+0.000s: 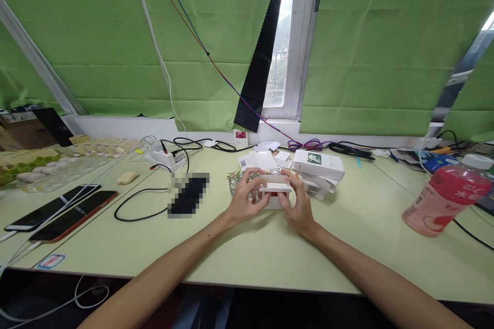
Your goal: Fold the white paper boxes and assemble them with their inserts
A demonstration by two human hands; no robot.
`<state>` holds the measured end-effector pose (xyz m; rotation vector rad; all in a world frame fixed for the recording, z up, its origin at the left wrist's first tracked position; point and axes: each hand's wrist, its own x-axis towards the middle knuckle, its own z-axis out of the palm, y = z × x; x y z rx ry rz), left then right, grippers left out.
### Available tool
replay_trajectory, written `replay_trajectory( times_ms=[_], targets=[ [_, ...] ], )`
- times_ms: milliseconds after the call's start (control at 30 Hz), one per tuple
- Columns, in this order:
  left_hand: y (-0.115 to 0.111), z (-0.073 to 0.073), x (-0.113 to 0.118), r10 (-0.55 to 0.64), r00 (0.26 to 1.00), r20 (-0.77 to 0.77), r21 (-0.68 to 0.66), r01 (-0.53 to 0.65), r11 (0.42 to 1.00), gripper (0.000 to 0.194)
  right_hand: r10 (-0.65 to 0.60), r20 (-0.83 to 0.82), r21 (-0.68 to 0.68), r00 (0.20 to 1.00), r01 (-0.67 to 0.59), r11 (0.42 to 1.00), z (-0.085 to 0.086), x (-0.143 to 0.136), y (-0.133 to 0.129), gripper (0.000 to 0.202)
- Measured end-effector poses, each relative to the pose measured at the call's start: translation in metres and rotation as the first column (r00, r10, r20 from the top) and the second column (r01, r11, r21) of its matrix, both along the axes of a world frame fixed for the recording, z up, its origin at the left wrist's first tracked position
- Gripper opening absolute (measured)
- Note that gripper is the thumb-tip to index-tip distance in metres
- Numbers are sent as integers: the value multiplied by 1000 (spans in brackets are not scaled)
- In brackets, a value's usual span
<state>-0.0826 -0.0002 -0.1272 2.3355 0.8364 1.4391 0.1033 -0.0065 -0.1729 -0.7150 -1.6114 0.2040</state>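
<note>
Both hands hold one small white box (275,185) from its two sides, near the middle of the table. My left hand (247,196) is curled round the left side, thumb low at the front. On the right side my right hand (300,203) grips it, with its thumb also at the front. A reddish patch shows on the box between the thumbs. Shiny small glass-like items (234,183) lie just left of and behind my left hand. White boxes (319,164) are piled behind and right of my right hand.
A pink bottle (443,198) stands tilted in view at the right. On the left lie two phones (73,216), a blurred dark device (189,195), a power strip (164,159) and egg trays (57,169). Cables (347,149) run along the back edge.
</note>
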Motion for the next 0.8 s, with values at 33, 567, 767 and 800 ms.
replay_trajectory(
  times_ms=[33,567,767,800],
  targets=[
    [-1,0,0,-2,1000,3,-13,2,1000,13,13,-3,-11,1000,-13,1000,0,0,0,35],
    [5,-5,1,-8,998,54,41,6,999,23,11,-181,-89,983,-27,996,-1,1,3,25],
    [6,-6,2,22,998,67,46,-25,999,15,80,-260,-121,962,-114,986,-6,0,5,27],
    [6,-6,3,24,997,68,37,-27,999,14,77,-261,-123,962,-112,986,-6,-1,5,27]
  ],
)
